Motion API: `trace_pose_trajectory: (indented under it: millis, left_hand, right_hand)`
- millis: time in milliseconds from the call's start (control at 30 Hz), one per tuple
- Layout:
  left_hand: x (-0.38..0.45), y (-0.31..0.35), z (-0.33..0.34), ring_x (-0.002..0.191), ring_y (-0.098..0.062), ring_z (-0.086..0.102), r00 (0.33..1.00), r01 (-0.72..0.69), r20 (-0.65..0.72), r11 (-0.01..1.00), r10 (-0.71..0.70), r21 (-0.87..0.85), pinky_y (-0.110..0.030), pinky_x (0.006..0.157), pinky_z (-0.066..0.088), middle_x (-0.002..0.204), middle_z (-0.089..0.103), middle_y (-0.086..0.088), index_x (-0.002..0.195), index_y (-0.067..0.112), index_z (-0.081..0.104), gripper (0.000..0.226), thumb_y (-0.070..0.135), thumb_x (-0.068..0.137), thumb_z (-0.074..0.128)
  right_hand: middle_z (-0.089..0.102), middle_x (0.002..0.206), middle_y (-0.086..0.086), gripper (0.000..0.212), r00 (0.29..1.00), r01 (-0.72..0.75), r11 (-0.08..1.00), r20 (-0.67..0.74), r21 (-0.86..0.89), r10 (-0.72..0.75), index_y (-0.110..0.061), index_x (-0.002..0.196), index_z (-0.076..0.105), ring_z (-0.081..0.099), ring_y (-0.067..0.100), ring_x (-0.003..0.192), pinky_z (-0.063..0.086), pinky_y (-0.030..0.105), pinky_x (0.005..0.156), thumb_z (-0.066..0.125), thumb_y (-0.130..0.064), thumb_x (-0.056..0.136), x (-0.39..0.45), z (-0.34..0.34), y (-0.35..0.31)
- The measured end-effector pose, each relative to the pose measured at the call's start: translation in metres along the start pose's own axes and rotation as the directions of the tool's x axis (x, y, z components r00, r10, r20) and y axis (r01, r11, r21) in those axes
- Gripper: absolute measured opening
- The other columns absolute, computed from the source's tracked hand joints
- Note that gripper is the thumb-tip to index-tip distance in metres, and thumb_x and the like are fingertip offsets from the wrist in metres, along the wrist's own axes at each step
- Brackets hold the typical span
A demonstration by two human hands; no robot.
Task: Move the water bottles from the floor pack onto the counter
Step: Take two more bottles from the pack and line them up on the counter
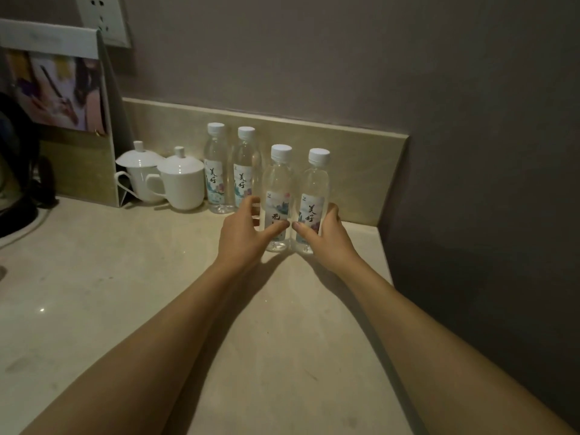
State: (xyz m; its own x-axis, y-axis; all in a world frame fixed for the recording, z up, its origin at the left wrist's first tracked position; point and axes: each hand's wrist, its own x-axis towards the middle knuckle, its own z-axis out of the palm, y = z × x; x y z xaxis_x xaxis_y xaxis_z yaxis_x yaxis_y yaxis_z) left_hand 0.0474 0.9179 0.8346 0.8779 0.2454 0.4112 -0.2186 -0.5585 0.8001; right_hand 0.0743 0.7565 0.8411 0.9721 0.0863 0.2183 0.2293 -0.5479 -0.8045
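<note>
Two front water bottles (295, 196) stand upright at centre frame on the counter (125, 293). The left hand (244, 233) and right hand (326, 237) each loosely cup one, likely steadying them. Two back bottles (230, 171) stand behind, beside lidded cups (163, 177) left.

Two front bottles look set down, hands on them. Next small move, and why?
Probably let go of both and draw the hands back. The left hand and right hand each wrap a front bottle, and both stand upright on the counter in front of the back pair.
</note>
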Motion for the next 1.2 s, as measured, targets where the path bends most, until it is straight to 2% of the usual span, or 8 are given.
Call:
trace_pose_trajectory:
  millis: [200,433,567,667,733,867,1000,1200]
  left_hand:
    - [0.014,-0.005,0.008,0.108,-0.017,0.063,0.999,0.011,-0.047,1.0,-0.011,0.001,-0.04,0.094,0.054,0.118,0.067,0.0,0.12,0.016,0.055,0.057,0.044,0.077,0.079]
    - [0.04,-0.019,0.014,0.095,-0.019,0.064,0.999,-0.013,-0.04,0.999,0.015,0.046,-0.045,0.084,0.055,0.103,0.068,0.0,0.108,0.015,0.059,0.046,0.046,0.078,0.077]
    - [0.051,-0.017,0.009,0.095,-0.025,0.06,0.996,-0.086,0.02,0.952,0.084,0.293,-0.044,0.082,0.053,0.106,0.061,-0.005,0.109,0.012,0.055,0.047,0.051,0.086,0.065]
    - [0.052,-0.006,0.003,0.096,-0.029,0.062,0.99,-0.142,0.09,0.789,0.11,0.598,-0.04,0.077,0.053,0.112,0.057,-0.01,0.115,0.008,0.051,0.054,0.057,0.094,0.047]
    - [0.053,-0.003,0.001,0.092,-0.027,0.065,0.986,-0.166,0.12,0.703,0.115,0.692,-0.037,0.072,0.051,0.108,0.06,-0.009,0.113,0.009,0.054,0.056,0.061,0.096,0.038]
    - [0.058,-0.008,0.0,0.079,-0.024,0.066,0.981,-0.186,0.172,0.665,0.087,0.723,-0.033,0.067,0.052,0.086,0.064,-0.004,0.096,0.013,0.063,0.056,0.062,0.096,0.036]
    - [0.061,-0.006,0.007,0.09,-0.026,0.067,0.984,-0.162,0.17,0.673,0.054,0.722,-0.035,0.073,0.049,0.097,0.068,-0.008,0.103,0.011,0.062,0.05,0.055,0.098,0.039]
    - [0.069,-0.008,0.012,0.088,-0.025,0.066,0.985,-0.159,0.159,0.663,0.061,0.731,-0.033,0.067,0.043,0.092,0.065,-0.006,0.104,0.01,0.062,0.049,0.053,0.1,0.038]
  right_hand:
    - [0.05,0.132,0.011,0.068,1.0,0.008,1.0,0.006,-0.005,-0.008,-0.015,0.132,0.029,0.061,0.025,0.109,0.051,0.05,0.094,0.065,-0.047,0.084,0.024,0.008,0.004]
    - [0.055,0.127,0.014,0.07,1.0,-0.017,0.999,-0.022,-0.036,0.016,-0.013,0.131,0.028,0.062,0.026,0.106,0.05,0.051,0.093,0.063,-0.051,0.083,0.042,0.018,0.003]
    - [0.054,0.127,0.012,0.072,0.998,-0.058,0.993,-0.001,-0.101,0.058,-0.011,0.132,0.026,0.06,0.029,0.109,0.05,0.049,0.093,0.063,-0.052,0.085,0.047,0.017,-0.004]
    - [0.056,0.126,0.012,0.066,0.997,-0.073,0.992,-0.013,-0.1,0.072,-0.013,0.123,0.033,0.06,0.028,0.107,0.051,0.049,0.092,0.066,-0.052,0.082,0.049,0.016,-0.009]
    - [0.057,0.125,0.01,0.062,0.995,-0.098,0.991,-0.041,-0.09,0.095,-0.013,0.118,0.037,0.061,0.027,0.106,0.051,0.048,0.091,0.07,-0.05,0.08,0.046,0.018,-0.011]
    - [0.055,0.124,0.01,0.048,0.986,-0.103,0.962,-0.156,-0.254,0.065,-0.013,0.114,0.04,0.059,0.032,0.106,0.051,0.044,0.083,0.064,-0.045,0.087,0.034,0.027,-0.005]
    - [0.054,0.12,0.013,0.041,0.987,-0.068,0.907,-0.16,-0.416,0.001,-0.01,0.109,0.04,0.058,0.036,0.103,0.043,0.037,0.071,0.055,-0.045,0.093,0.034,0.029,-0.005]
    - [0.053,0.12,0.013,0.044,0.982,-0.104,0.891,-0.189,-0.442,0.021,-0.009,0.11,0.04,0.058,0.037,0.102,0.043,0.039,0.072,0.053,-0.047,0.093,0.043,0.034,-0.005]
